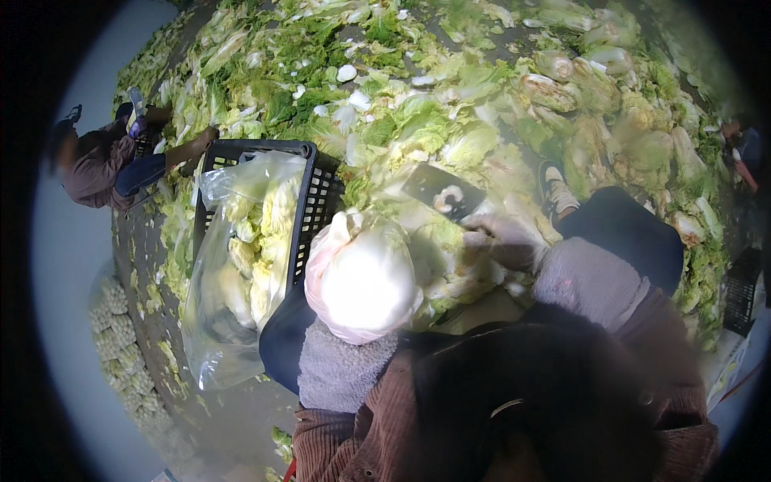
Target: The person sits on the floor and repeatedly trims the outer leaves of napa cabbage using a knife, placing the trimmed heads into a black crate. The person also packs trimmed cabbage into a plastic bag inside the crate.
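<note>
My left hand [328,259], in a pale pinkish glove, holds a Chinese cabbage [373,280], whose cut face glares white in the sunlight. To its right, my right hand [497,238] grips a broad, dark-bladed cleaver [444,193] by the handle, which the fingers hide. A pale scrap sticks to the blade, which lies over loose cabbage leaves [470,144]. Left of my left hand stands a black plastic crate [308,199] lined with a clear plastic bag [223,355]. Trimmed yellow-green cabbages [265,235] lie inside the bag.
Cut leaves and cabbage waste cover the ground ahead. Whole cabbages [548,90] lie at the upper right. A co-worker [102,156] sits at the far left, and another person [744,147] is partly visible at the right edge. A second dark crate [744,289] stands at right; packed cabbages [120,343] are stacked lower left.
</note>
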